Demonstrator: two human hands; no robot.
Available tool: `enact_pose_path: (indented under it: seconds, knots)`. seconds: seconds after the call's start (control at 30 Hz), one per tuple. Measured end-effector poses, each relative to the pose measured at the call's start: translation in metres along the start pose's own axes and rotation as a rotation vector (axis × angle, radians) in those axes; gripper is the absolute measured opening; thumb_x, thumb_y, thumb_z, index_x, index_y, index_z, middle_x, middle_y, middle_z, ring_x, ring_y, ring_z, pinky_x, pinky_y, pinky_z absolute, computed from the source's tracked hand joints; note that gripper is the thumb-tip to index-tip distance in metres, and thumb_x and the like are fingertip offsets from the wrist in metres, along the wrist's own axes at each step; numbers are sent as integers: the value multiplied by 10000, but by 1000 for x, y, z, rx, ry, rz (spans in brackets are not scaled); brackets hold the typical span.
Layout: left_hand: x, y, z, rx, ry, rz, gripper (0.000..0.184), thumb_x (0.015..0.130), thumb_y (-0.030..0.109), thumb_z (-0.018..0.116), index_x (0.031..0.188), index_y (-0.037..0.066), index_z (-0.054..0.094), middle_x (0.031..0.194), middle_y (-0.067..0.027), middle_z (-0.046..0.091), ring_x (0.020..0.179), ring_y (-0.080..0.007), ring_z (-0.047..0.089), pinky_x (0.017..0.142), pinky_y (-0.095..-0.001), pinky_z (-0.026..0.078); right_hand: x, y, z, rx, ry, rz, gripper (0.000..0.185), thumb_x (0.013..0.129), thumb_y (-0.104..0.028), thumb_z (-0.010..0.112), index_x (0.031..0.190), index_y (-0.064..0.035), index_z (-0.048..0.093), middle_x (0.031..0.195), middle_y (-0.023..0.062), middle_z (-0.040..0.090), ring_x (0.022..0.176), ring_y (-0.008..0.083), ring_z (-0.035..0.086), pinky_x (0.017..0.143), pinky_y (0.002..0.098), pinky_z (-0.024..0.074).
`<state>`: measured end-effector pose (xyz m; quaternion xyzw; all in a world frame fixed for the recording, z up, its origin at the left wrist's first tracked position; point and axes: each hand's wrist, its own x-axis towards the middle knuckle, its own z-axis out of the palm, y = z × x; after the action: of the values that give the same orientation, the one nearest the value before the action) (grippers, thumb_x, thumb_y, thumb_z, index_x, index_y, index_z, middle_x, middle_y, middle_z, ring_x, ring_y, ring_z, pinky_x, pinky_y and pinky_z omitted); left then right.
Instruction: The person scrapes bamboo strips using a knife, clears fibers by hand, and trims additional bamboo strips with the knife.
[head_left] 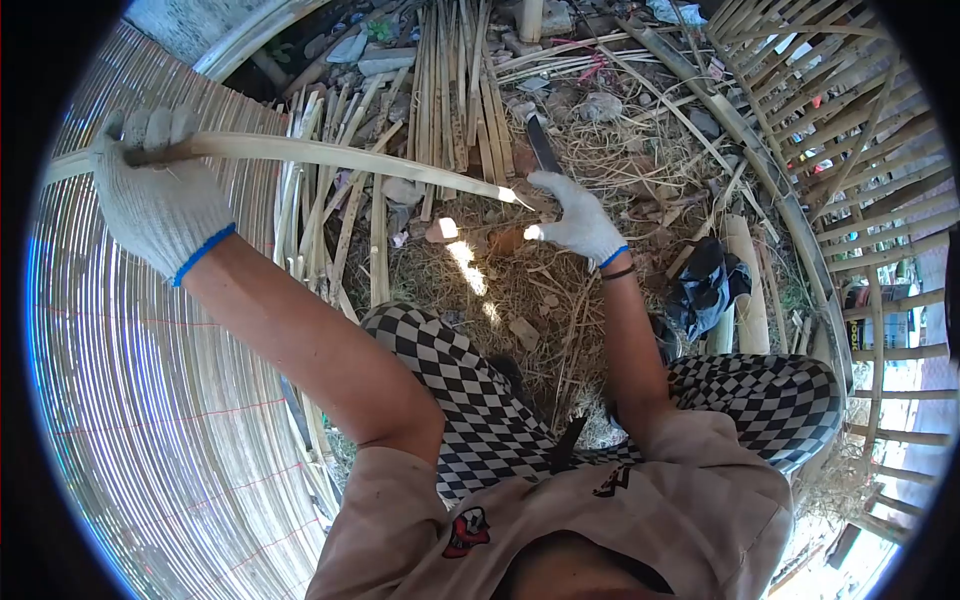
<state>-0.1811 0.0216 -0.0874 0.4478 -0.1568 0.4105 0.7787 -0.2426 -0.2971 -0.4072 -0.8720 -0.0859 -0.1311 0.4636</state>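
My left hand (165, 190), in a white knit glove with a blue cuff, is closed around a long, pale, slightly curved bamboo strip (330, 155). The strip reaches rightward and ends in a thin, frayed tip near my right hand. My right hand (585, 222), gloved the same way, has its thumb and index finger spread apart around a gap; its other fingers are hidden. A dark knife blade (542, 145) points up and left from just beyond the index finger; its handle is out of sight behind the hand.
Cut bamboo strips (440, 90) are heaped ahead. Straw and stones cover the ground. A slatted bamboo mat (190, 400) spans the left side, and a bamboo lattice (850, 130) stands at right. A black plastic bag (708, 285) lies near my right knee, beside a thick bamboo piece (745, 280).
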Motion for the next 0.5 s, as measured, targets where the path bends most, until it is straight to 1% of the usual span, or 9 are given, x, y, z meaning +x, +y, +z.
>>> enact_pose_path:
  seconds: [0.03, 0.13, 0.17, 0.27, 0.3, 0.4, 0.5]
  knots:
    - [3, -2, -1, -14, -2, -12, 143, 1046, 120, 452, 1019, -10, 505, 776, -59, 380, 661, -185, 388, 627, -363, 380, 0, -1, 8, 19, 44, 42, 724, 727, -179, 887, 1382, -85, 593, 1407, 115, 603, 1259, 240, 604, 1056, 368, 488]
    - [11, -9, -12, -95, -76, -63, 178, 1064, 138, 419, 975, 1, 491, 779, -62, 382, 655, -195, 391, 643, -369, 391, 2, 11, 25, 476, 20, 96, 569, 803, -195, 856, 1320, -80, 648, 1365, 96, 636, 1242, 221, 613, 1046, 353, 494]
    - [12, -11, -14, -68, -59, -56, 189, 1069, 143, 410, 965, 4, 485, 782, -64, 385, 656, -199, 392, 648, -374, 396, 2, 17, 29, 504, 43, 114, 420, 885, -232, 800, 1261, -79, 693, 1293, 72, 677, 1191, 195, 633, 1023, 344, 504]
    - [10, -10, -13, -18, -27, -46, 220, 1082, 158, 385, 946, 8, 470, 793, -72, 391, 663, -210, 394, 660, -389, 408, 5, 26, 25, 649, 34, 43, 355, 891, -57, 725, 1245, -45, 695, 1284, 67, 676, 1156, 176, 638, 1030, 337, 504]
    - [13, -11, -17, -26, -29, -51, 229, 1087, 162, 379, 946, 6, 468, 798, -76, 393, 669, -215, 397, 664, -395, 412, 5, 26, 25, 617, 53, -3, 302, 926, -44, 670, 1226, -43, 707, 1262, 64, 686, 1107, 167, 652, 989, 323, 521]
    - [20, -12, -23, -56, -63, -81, 251, 1099, 180, 360, 953, 5, 465, 808, -83, 391, 685, -227, 401, 671, -407, 419, 4, 24, 25, 658, 77, 11, 241, 943, -62, 669, 1174, -27, 730, 1173, 65, 716, 1030, 150, 667, 932, 305, 536]
    - [21, -13, -20, -66, -101, -87, 263, 1106, 201, 348, 968, 7, 460, 806, -83, 383, 695, -234, 403, 673, -410, 422, 5, 27, 29, 734, 113, 124, 235, 980, -205, 702, 1109, -14, 746, 1072, 78, 728, 925, 139, 694, 830, 289, 559]
